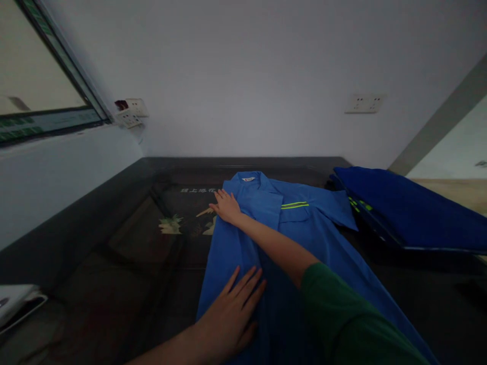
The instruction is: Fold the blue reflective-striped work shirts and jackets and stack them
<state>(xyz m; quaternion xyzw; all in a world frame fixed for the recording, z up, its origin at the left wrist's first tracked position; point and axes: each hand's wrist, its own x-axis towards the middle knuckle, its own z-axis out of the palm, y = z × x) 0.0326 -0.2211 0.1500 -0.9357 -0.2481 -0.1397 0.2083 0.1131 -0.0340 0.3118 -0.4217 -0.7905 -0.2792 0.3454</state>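
Note:
A blue work jacket (292, 238) with yellow-green reflective stripes lies spread on the dark table (125, 263), its collar towards the wall. The side of the jacket on my left is folded inward, while the short sleeve on the other side stretches out to the right. My right hand (227, 207) rests flat near the shoulder, just below the collar, fingers spread. Lower down, my left hand (236, 314) lies on the folded front with its fingers extended. My right forearm crosses over the jacket and hides part of it.
A stack of folded dark-blue clothes (407, 208) sits at the right, touching the sleeve's end. On the left edge is a white object (17, 301) with a cord-like loop. Wall sockets (365, 103) are behind the table, and a window frame (57, 121) is at left.

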